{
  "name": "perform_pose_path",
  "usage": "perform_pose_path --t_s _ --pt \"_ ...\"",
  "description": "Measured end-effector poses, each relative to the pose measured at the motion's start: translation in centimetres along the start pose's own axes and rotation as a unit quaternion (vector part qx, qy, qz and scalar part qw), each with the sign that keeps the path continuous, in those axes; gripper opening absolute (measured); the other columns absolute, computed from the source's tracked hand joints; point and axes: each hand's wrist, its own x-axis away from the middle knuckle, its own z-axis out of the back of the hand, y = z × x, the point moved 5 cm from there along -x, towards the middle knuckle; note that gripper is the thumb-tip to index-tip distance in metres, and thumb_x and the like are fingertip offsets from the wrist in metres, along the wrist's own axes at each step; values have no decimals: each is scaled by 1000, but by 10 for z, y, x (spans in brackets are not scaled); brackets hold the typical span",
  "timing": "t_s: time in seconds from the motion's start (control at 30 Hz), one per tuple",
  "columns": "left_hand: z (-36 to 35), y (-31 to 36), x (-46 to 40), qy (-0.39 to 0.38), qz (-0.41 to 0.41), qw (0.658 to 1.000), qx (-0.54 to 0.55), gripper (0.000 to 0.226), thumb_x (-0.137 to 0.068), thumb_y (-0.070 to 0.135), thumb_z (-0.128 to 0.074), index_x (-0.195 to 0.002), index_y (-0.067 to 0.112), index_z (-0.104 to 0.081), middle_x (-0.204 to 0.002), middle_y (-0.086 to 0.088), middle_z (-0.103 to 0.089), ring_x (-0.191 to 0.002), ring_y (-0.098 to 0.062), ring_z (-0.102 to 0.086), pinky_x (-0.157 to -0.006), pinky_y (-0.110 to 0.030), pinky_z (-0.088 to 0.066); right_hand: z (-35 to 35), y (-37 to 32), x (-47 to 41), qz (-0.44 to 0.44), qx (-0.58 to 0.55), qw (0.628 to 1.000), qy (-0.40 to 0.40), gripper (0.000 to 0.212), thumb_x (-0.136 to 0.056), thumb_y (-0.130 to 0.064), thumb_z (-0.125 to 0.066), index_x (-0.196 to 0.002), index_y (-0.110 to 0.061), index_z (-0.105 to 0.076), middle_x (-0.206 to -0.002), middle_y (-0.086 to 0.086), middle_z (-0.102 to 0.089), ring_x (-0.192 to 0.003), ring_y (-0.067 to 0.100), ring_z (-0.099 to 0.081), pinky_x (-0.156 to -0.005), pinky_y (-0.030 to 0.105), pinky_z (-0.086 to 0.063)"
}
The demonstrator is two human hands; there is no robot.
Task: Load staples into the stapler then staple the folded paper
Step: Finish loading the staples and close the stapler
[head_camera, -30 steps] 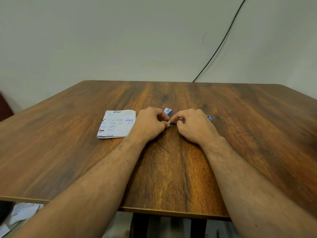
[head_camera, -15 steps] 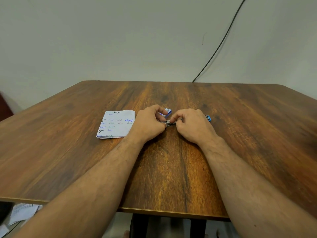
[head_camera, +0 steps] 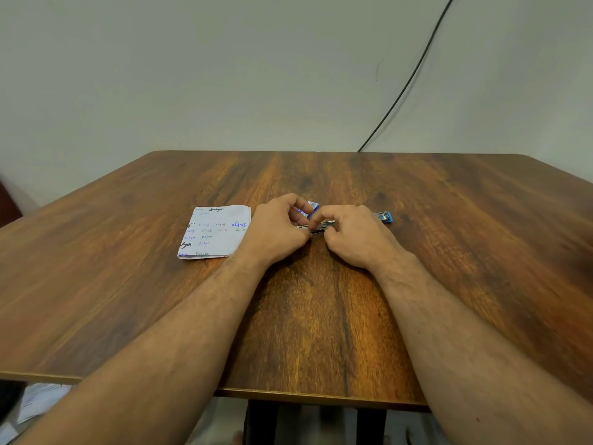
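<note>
Here both hands (head_camera: 279, 231) (head_camera: 356, 236) grip stapler (head_camera: 383, 216), folded paper (head_camera: 215, 231) beside

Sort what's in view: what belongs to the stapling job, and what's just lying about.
Job:
- stapler, gripped by both hands: left hand, right hand
- small blue staple box
- folded paper

Lying about:
- black cable on the wall
- papers on the floor

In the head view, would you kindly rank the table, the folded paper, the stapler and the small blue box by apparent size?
1. Table
2. Folded paper
3. Stapler, mostly hidden by the hands
4. Small blue box, also partly hidden, so the last two are unsure
</note>
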Motion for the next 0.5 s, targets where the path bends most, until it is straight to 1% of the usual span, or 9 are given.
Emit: perform_pose_path --t_s 0.07,0.17,0.23,0.3,0.33,0.4,0.5 --pt "0 1 0 -5 1 1000 0 29 -73 10 -76 -96 25 -69 -77 8 -73 -72 -2 -67 -73 -20 -53 0 0 0 0 -1 1000 -4 35 -86 -12 -53 -101 -35 -74 -57 -17 -42 -59 11 -42 -65 26 -33" --pt "1 1 0 -9 2 1000 -1 30 -73 10 -77 -98 24 -70 -78 8 -74 -73 -2 -67 -73 -20 -54 0 0 0 1 -8 1000 -7 36 -87 -11 -53 -102 -35 -74 -57 -18 -42 -53 3 -38 -65 26 -32" --pt "1 2 0 -5 6 1000 -3 28 -72 8 -76 -95 24 -71 -77 9 -74 -71 -2 -67 -74 -21 -54 2 0 0 1 -22 1000 5 34 -86 -11 -53 -100 -33 -75 -54 -16 -43 -50 2 -40 -61 25 -33" --pt "0 1 0 -5 15 1000 0 26 -72 7 -75 -89 27 -72 -76 10 -74 -69 1 -66 -75 -20 -54 5 0 0 -9 -50 998 40 30 -84 -12 -55 -98 -31 -74 -50 -12 -47 -48 4 -45 -55 26 -36" --pt "-1 0 0 -7 20 1000 4 27 -73 6 -75 -88 28 -73 -76 11 -74 -68 2 -66 -76 -19 -54 7 1 0 -18 -59 996 62 28 -82 -13 -56 -96 -30 -73 -49 -9 -50 -49 5 -48 -55 26 -39" --pt "-2 -1 0 -10 28 1000 3 26 -73 6 -76 -90 27 -76 -76 12 -74 -68 2 -65 -75 -17 -52 11 6 0 -44 -65 992 102 23 -78 -16 -58 -95 -29 -68 -52 -6 -55 -54 8 -53 -59 29 -44" --pt "-1 0 0 -8 29 999 -16 24 -74 10 -77 -92 26 -80 -74 14 -71 -69 1 -64 -69 -14 -45 14 15 -1 -78 -75 988 108 17 -79 -16 -61 -92 -25 -68 -60 -7 -61 -62 9 -59 -64 30 -48"
